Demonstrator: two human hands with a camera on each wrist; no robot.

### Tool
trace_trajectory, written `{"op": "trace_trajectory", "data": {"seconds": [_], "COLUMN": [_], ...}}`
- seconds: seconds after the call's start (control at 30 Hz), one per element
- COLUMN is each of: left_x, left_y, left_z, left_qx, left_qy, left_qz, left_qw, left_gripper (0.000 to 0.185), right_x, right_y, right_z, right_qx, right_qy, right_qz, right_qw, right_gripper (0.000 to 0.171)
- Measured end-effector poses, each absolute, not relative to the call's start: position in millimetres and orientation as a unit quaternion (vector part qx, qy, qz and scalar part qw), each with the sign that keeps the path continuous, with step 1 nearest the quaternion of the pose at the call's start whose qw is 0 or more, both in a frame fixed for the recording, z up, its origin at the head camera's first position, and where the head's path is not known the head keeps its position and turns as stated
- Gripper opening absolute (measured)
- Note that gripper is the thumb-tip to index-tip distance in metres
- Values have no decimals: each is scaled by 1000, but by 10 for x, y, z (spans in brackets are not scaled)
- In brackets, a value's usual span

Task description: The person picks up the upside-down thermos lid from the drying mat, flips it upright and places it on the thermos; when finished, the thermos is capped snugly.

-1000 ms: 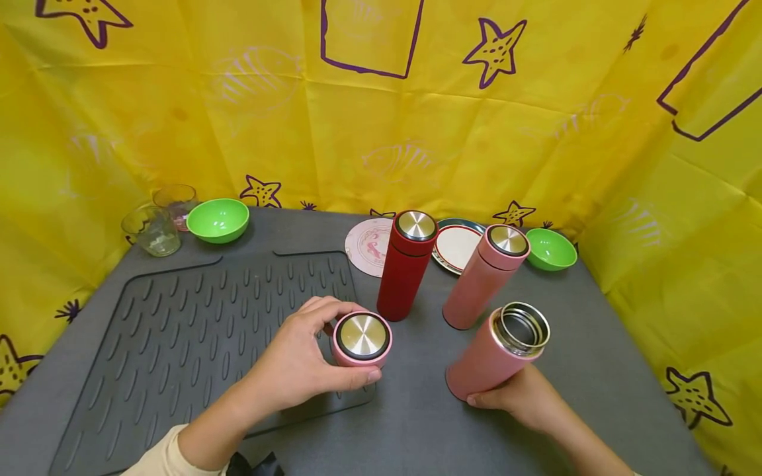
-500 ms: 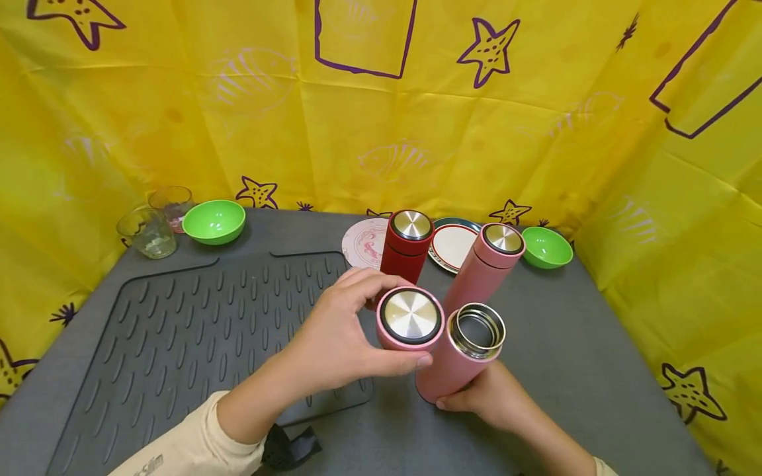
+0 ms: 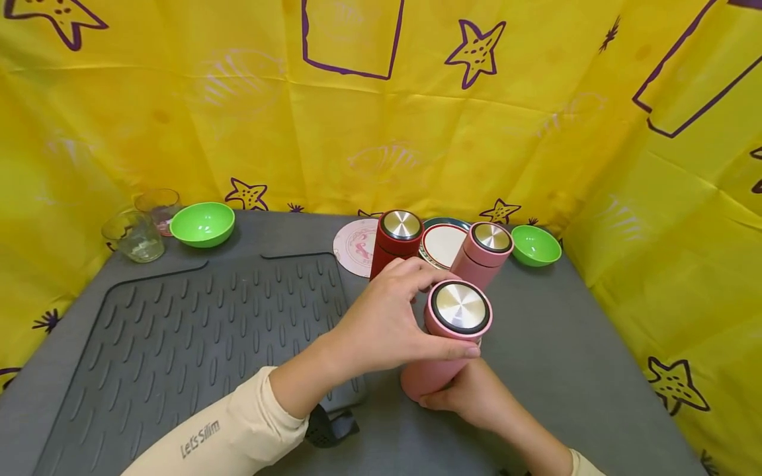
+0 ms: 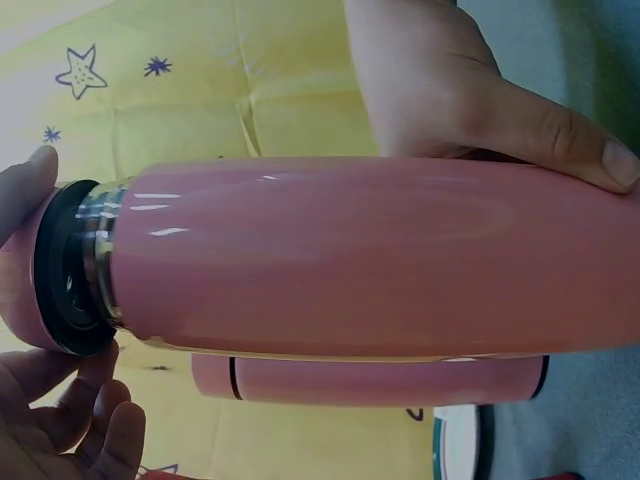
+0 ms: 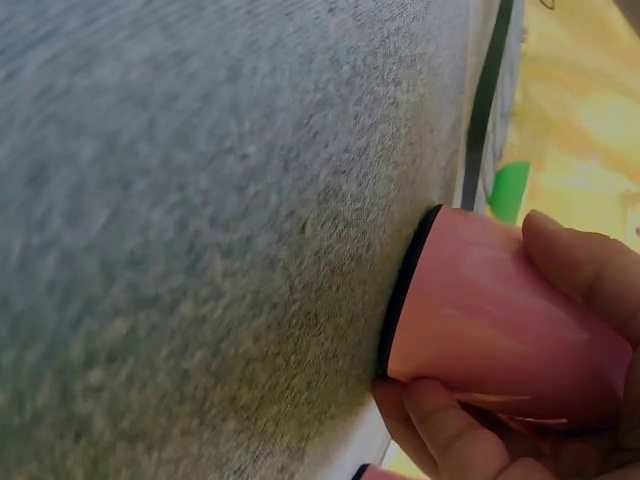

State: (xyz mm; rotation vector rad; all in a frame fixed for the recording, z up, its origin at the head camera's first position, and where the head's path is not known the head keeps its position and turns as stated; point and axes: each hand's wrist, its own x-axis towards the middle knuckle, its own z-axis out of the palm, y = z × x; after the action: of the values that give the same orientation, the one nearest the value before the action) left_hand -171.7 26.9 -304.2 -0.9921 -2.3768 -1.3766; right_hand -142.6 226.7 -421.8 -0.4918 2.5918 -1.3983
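My left hand [image 3: 387,324] holds a pink thermos lid [image 3: 460,307] with a steel top, thumb and fingers on opposite sides. Below it, my right hand [image 3: 476,396] grips the pink thermos flask [image 3: 431,377] low on its body. In the left wrist view the lid [image 4: 22,285] sits at the flask's mouth, with a strip of steel neck [image 4: 100,250] showing between lid and body. The flask's base [image 5: 490,310] meets the grey surface in the right wrist view. Just behind stand a capped red thermos [image 3: 400,241] and another capped pink thermos [image 3: 483,254].
A ridged dark mat [image 3: 220,324] covers the left of the grey table. Green bowls [image 3: 203,225] [image 3: 536,246] stand at back left and back right. Two glasses [image 3: 135,238] are at far left. Plates [image 3: 357,248] lie behind the thermoses. A yellow cloth [image 3: 333,132] hangs around the table.
My left hand has carried the lid rightward and onto the flask's mouth, which it now hides in the head view. My right hand has brought the flask leftward. The head view has shifted slightly.
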Motion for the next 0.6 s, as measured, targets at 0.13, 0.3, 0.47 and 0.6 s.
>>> {"op": "trace_trajectory", "data": {"seconds": [0.13, 0.3, 0.47, 0.6], "left_x": [-1741, -1760, -1757, -1752], "left_y": [261, 279, 303, 312], "left_z": [-3072, -3097, -3117, -3150], "left_qx": [-337, -339, -336, -329], "left_qy": [-814, -819, -823, -827], "left_qz": [-461, -451, -448, -450], "left_qw": [107, 102, 95, 76], "left_gripper": [66, 68, 68, 66], "right_x": [-1439, -1439, -1439, -1435], "right_y": [2237, 2233, 2227, 2226], "right_z": [-4222, -4233, -4250, -4260], "right_qx": [-167, -175, -180, -173], "right_qy": [864, 859, 861, 873], "right_qz": [-469, -477, -472, -454], "right_qw": [75, 65, 56, 48], "right_gripper": [65, 70, 71, 73]}}
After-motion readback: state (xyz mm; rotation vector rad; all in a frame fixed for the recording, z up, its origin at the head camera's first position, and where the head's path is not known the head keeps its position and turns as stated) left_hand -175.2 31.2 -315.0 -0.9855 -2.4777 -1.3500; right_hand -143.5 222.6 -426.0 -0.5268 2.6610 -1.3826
